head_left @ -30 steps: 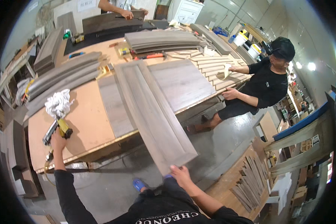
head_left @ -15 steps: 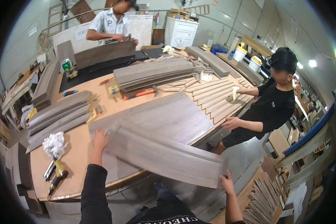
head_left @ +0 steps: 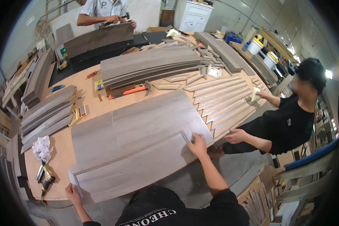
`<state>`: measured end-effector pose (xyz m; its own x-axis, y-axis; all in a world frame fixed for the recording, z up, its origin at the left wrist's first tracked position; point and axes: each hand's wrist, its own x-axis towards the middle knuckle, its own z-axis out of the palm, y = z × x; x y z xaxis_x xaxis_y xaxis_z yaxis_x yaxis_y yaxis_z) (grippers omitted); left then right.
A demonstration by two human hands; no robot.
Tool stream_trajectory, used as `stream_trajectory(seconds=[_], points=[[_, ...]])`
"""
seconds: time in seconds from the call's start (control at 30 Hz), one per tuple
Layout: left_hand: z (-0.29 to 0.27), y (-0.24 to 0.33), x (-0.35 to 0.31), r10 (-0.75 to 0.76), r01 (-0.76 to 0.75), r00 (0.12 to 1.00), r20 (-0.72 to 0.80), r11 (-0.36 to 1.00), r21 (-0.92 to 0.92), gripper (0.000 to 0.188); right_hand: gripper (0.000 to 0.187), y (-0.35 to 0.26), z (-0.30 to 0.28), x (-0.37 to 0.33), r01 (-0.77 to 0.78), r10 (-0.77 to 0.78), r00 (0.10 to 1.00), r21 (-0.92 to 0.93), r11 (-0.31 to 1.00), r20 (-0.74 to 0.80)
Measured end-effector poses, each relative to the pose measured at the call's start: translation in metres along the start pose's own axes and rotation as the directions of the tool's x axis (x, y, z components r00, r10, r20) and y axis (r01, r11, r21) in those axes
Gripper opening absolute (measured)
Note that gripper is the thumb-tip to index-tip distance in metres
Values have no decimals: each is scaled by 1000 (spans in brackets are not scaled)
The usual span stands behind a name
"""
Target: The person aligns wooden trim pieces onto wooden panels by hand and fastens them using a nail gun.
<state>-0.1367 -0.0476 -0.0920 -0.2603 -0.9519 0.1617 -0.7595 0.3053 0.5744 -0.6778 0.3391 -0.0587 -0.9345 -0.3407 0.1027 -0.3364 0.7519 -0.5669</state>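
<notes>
A long grey wood-grain panel [head_left: 139,169] with thin raised trim along its far edge and ends lies over the near part of a wider flat grey board [head_left: 128,126]. At the panel's near left corner, my left hand [head_left: 74,194] is closed on its end, fingers partly hidden. My right hand [head_left: 198,145] pinches the trim at the panel's right end. Right of the board, mitred wooden strips [head_left: 222,101] with pale lines along them lie side by side.
Beyond the board lie a hammer [head_left: 130,91] and stacked grey boards [head_left: 150,66]. A nail gun [head_left: 45,180] and white rag [head_left: 42,150] sit at left. On the right a co-worker [head_left: 290,124] holds a pale pad over the strips; another [head_left: 105,15] holds a hammer at a standing board.
The panel has moved left from beyond the table's near edge onto the flat board, turning level with my view. Both hands moved left with it. The co-worker at right leans closer.
</notes>
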Motion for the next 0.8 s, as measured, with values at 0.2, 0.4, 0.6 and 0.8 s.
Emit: stream_trajectory(seconds=[0.2, 0.4, 0.6, 0.8], points=[[-25, 12, -106, -270, 268, 962, 47, 889, -371, 40, 45, -53, 60, 114, 226, -228, 968, 29, 974, 103], [-2, 101, -97, -408, 380, 910, 71, 754, -536, 40, 45, -70, 69, 175, 308, -304, 951, -86, 948, 56], [16, 94, -96, -483, 368, 876, -17, 690, -623, 39, 60, -199, 129, 23, 719, -735, 660, 153, 678, 156], [-17, 93, -161, -474, 497, 829, 296, 384, -778, 53, 55, -301, 139, -195, 617, -901, -114, 740, 266, 419]])
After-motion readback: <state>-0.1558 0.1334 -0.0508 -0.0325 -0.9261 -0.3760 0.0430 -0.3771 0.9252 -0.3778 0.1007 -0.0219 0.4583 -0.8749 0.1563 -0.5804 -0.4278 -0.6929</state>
